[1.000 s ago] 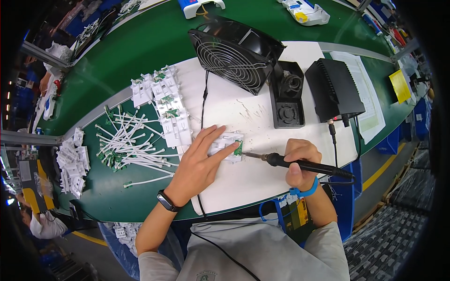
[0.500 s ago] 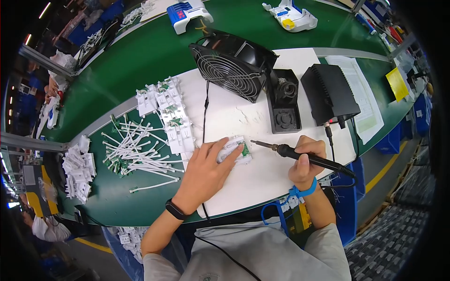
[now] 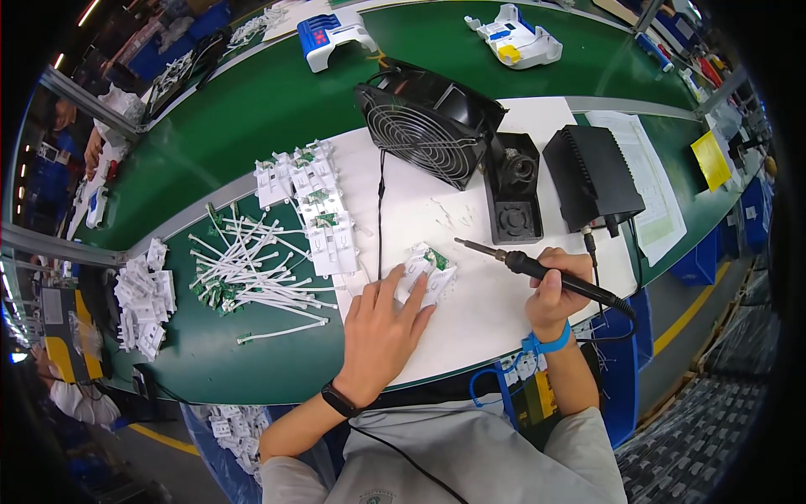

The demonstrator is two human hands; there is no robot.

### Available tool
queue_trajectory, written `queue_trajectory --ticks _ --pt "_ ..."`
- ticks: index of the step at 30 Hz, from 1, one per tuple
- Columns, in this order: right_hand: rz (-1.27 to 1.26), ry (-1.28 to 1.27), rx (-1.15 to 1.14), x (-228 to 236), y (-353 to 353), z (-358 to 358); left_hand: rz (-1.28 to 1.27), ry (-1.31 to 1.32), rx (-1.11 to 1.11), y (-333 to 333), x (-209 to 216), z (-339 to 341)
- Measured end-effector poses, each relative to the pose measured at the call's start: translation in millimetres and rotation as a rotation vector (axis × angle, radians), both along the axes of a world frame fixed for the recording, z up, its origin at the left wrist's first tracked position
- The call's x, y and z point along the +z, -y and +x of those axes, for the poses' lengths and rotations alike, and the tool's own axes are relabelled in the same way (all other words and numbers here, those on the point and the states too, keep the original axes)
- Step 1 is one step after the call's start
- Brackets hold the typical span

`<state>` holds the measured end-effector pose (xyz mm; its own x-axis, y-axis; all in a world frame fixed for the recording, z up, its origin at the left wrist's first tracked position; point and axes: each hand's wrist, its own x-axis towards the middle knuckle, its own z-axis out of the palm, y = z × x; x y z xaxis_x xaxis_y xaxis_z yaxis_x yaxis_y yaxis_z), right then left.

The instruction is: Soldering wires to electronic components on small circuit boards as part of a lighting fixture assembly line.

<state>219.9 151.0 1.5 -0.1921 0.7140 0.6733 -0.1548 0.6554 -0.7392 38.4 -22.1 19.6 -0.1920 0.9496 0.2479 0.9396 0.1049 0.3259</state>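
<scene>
A white plastic housing with a small green circuit board (image 3: 431,270) lies tilted on the white work sheet. My left hand (image 3: 384,329) reaches it from the lower left, fingers stretched and spread, fingertips touching its near left side. In my right hand (image 3: 557,292) is a soldering iron (image 3: 527,266), gripped by its black handle. The iron's metal tip points left, just right of the housing and apart from it. Left of the sheet, several white housings with green boards (image 3: 329,231) stand in rows. A pile of white cables with green boards (image 3: 252,267) lies beside them.
Beyond the sheet's middle stands a black fan (image 3: 428,126). Next to it are a black soldering-iron stand (image 3: 514,202) and a black power unit (image 3: 594,176). White plastic parts (image 3: 145,298) are heaped at left. White-and-blue device shells (image 3: 514,38) sit on the far green bench.
The housing has turned on the sheet, and my left hand has drawn back toward its near side with fingers spread wider. My right hand still holds the iron, tip close by.
</scene>
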Motion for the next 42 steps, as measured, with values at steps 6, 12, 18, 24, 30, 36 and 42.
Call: queue_trajectory --ticks 6,12,18,24,30,36,42 --pt "0.051 0.011 0.083 -4 1 2 -0.028 0.003 -0.001 2 9 15" --pt "0.131 0.136 0.21 1 -1 1 0.134 0.081 0.111 -1 -7 31" --pt "0.215 0.221 0.284 -1 -4 -1 0.15 0.121 0.139 -3 -10 38" --pt "0.226 0.237 0.262 -1 -5 -1 0.169 0.134 0.163 -7 -10 39" --pt "0.24 0.259 0.247 0 -4 -3 0.156 0.134 0.151 -7 -9 38" --pt "0.302 0.285 0.288 5 -4 -4 0.168 0.146 0.148 -7 -11 38" --pt "0.337 0.292 0.303 5 -4 -4 0.163 0.145 0.156 -7 -10 39"
